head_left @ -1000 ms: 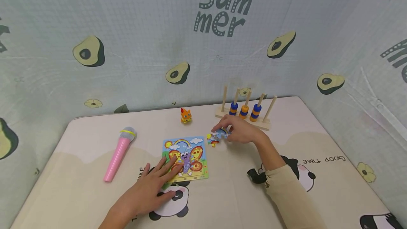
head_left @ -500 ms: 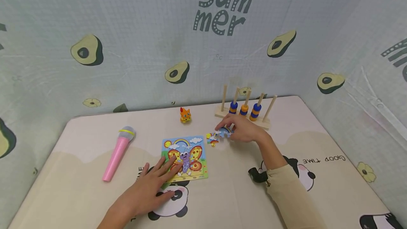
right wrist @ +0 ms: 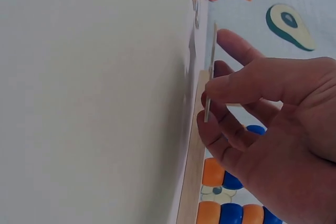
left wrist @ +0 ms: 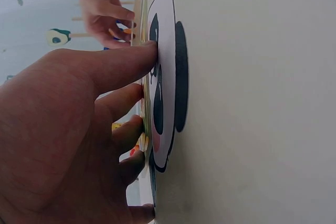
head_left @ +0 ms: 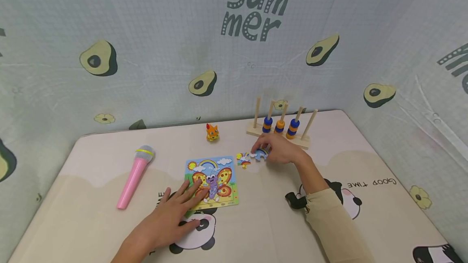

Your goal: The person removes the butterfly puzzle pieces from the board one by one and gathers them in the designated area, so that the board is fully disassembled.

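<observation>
My left hand (head_left: pixel 169 214) lies spread on the lower left part of a square butterfly puzzle (head_left: pixel 228 170), with its thumb on the panda-print cloth. To the right of that puzzle, my right hand (head_left: pixel 280 149) pinches a rainbow puzzle piece (head_left: pixel 260 156). The right wrist view shows this thin puzzle piece (right wrist: pixel 211 72) edge-on between thumb and fingers, slightly off the tabletop. Left of the held piece, small puzzle pieces (head_left: pixel 243 159) with a sun and a mushroom lie on the cloth; whether they touch the held piece I cannot tell.
Behind the right hand stands a wooden peg rack (head_left: pixel 301 141) with blue and orange rings. An orange toy animal (head_left: pixel 212 132) stands at the back. A pink toy microphone (head_left: pixel 133 180) lies at the left. The black wrist device (head_left: pixel 295 201) is by the right sleeve.
My right hand has shifted slightly right with the rainbow piece, away from the sun and mushroom pieces, which now show more fully. The left hand has stayed on the butterfly puzzle.
</observation>
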`<state>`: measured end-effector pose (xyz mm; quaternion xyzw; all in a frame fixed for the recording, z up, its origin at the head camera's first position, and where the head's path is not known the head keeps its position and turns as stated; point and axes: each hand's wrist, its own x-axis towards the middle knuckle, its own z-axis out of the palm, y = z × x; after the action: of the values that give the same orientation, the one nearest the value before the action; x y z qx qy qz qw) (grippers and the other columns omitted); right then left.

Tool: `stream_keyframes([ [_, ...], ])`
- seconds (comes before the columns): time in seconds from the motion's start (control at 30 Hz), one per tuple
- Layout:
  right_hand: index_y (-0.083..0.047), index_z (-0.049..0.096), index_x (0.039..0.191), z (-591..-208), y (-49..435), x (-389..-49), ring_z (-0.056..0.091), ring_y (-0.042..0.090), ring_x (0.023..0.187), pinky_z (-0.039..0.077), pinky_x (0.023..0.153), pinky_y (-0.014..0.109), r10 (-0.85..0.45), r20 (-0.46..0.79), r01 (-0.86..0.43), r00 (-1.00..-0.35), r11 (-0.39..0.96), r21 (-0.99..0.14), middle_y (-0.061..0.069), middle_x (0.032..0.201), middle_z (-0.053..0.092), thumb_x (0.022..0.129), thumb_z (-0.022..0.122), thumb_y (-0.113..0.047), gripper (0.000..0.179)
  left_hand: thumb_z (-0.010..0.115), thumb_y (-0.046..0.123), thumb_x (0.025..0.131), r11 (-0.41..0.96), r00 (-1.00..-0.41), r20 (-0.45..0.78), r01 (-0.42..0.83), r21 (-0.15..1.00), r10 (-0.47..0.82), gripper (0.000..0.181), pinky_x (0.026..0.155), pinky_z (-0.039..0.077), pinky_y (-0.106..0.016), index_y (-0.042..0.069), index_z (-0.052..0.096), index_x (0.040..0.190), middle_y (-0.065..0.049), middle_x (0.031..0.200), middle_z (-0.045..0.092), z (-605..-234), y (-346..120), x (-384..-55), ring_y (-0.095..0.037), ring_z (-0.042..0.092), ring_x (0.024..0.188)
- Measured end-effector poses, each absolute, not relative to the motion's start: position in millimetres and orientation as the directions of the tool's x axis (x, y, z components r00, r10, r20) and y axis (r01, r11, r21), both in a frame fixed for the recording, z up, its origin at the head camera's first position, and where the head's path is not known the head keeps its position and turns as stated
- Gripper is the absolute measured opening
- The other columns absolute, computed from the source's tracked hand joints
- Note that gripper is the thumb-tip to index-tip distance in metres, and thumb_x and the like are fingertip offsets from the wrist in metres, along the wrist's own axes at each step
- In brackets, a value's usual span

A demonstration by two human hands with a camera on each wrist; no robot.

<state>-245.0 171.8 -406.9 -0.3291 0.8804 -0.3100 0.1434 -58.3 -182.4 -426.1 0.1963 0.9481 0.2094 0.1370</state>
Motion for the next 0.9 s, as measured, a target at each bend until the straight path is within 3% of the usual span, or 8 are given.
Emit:
stream_keyframes([
  [0.3,-0.014,0.08,0.105,-411.0,171.8,-245.0,0.06,0.025,0.101,0.05,0.081,0.03,-0.641,-0.086,-0.465,-0.763,0.637,-0.615,0.005,0.112,0.068,0.073,0.064,0.02,0.05,0.068,0.05,0.097,0.837,-0.887,-0.173,0.318,0.446,0.429,0.074,0.12,0.012,-0.079,0.033,0.037,0.162,0.001,0.173,0.028,-428.1,-181.9,-57.0,-0.039,0.017,0.161],
  [0.9,-0.014,0.08,0.103,-414.1,170.6,-246.0,0.058,0.024,0.098,0.047,0.078,0.029,-0.62,-0.092,-0.451,-0.779,0.656,-0.605,0.004,0.113,0.067,0.07,0.06,0.023,0.054,0.069,0.048,0.096,0.833,-0.888,-0.158,0.324,0.449,0.431,0.074,0.119,0.012,-0.079,0.032,0.039,0.162,0.0,0.172,0.029,-428.0,-180.9,-56.3,-0.04,0.018,0.161],
])
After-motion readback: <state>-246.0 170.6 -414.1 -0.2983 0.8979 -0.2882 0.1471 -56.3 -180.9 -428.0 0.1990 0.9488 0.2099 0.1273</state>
